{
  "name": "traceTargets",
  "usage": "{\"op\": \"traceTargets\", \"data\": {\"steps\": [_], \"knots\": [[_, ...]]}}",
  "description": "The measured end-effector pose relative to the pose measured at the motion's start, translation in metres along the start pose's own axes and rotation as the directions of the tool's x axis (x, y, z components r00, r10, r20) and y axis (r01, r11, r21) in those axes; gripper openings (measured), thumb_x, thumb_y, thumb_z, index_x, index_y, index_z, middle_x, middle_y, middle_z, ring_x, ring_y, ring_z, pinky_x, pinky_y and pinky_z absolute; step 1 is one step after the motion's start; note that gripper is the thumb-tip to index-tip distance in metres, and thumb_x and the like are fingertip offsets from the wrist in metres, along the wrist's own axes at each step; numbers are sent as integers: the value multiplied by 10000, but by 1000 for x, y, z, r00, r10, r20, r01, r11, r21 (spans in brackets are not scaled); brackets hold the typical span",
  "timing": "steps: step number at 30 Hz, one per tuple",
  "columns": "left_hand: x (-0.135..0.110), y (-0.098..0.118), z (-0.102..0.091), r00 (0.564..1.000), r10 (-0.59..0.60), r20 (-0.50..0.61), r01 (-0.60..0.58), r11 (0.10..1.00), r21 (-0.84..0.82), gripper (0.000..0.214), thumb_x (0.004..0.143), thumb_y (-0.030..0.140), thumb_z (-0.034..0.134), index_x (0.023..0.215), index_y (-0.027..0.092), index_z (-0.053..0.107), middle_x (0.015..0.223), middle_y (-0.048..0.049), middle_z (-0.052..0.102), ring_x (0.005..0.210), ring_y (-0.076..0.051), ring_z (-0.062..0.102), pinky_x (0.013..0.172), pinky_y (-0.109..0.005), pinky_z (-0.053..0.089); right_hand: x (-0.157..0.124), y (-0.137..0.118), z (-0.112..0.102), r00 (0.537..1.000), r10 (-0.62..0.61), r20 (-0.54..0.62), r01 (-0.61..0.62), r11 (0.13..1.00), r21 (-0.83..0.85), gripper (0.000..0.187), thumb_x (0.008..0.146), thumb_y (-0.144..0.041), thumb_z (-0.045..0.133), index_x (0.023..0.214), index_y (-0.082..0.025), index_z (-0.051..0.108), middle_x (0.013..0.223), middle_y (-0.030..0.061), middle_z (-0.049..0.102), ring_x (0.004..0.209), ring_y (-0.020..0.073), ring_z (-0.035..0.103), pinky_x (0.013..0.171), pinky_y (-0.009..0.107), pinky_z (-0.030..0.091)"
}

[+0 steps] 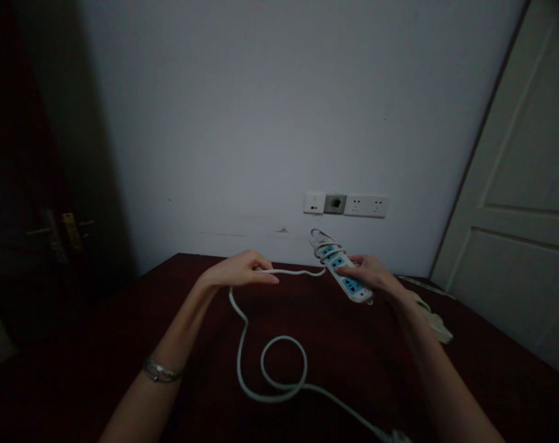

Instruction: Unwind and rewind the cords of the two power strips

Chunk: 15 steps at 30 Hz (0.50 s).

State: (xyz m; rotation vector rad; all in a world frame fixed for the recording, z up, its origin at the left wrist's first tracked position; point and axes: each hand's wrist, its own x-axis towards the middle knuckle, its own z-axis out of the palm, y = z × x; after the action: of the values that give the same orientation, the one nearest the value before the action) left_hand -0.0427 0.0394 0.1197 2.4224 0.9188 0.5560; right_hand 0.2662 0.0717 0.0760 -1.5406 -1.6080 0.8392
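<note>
My right hand (366,272) grips a white power strip (353,289) with blue socket faces, holding it tilted above the dark red tabletop. Several turns of its white cord are wrapped round the strip's far end. From there the cord (297,272) runs left to my left hand (242,269), which pinches it between thumb and fingers. Below that hand the loose cord drops to the table and curls into a loop (285,338). It trails toward the near right, where what looks like the plug (396,436) is cut off by the frame's lower edge.
A dark red table (353,369) stands against a pale wall. Wall sockets (364,206) sit above its back edge. Another whitish object (438,326), partly hidden by my right forearm, lies at the right. A pale door (528,246) is at right, a dark door with a handle (71,231) at left.
</note>
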Motion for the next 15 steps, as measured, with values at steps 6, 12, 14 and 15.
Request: {"op": "traceTargets", "data": {"steps": [6, 12, 14, 15], "knots": [[-2, 17, 12, 988, 149, -46, -137, 971, 197, 276, 789, 374, 557, 701, 145, 683, 523, 29, 501, 470, -70, 368, 456, -200, 250, -13, -22, 40, 978, -161, 134, 209, 795, -569, 358, 625, -223, 631, 980, -239, 676, 814, 43, 692, 779, 235, 645, 596, 259, 432], [2, 4, 10, 964, 221, -146, -187, 959, 215, 265, 823, 341, 533, 825, 147, 714, 675, -28, 662, 574, -88, 524, 554, -193, 358, -61, -56, 67, 917, -244, 316, 396, 457, -797, 327, 695, -166, 532, 952, -294, 690, 857, 95, 692, 804, 286, 648, 616, 322, 412], [6, -4, 10, 959, 224, -173, -195, 966, 171, 258, 807, 347, 557, 821, 142, 713, 706, -38, 678, 605, -95, 547, 579, -194, 379, -75, -65, 72, 891, -252, 378, 450, 383, -806, 284, 687, -127, 515, 868, -239, 703, 810, 112, 689, 773, 275, 651, 612, 312, 409], [7, -7, 10, 959, 214, -184, -190, 972, 139, 254, 798, 346, 568, 814, 138, 712, 711, -40, 682, 614, -98, 554, 585, -194, 387, -80, -69, 74, 875, -260, 409, 481, 356, -801, 263, 685, -113, 506, 828, -216, 701, 789, 116, 686, 755, 264, 650, 610, 305, 406]]}}
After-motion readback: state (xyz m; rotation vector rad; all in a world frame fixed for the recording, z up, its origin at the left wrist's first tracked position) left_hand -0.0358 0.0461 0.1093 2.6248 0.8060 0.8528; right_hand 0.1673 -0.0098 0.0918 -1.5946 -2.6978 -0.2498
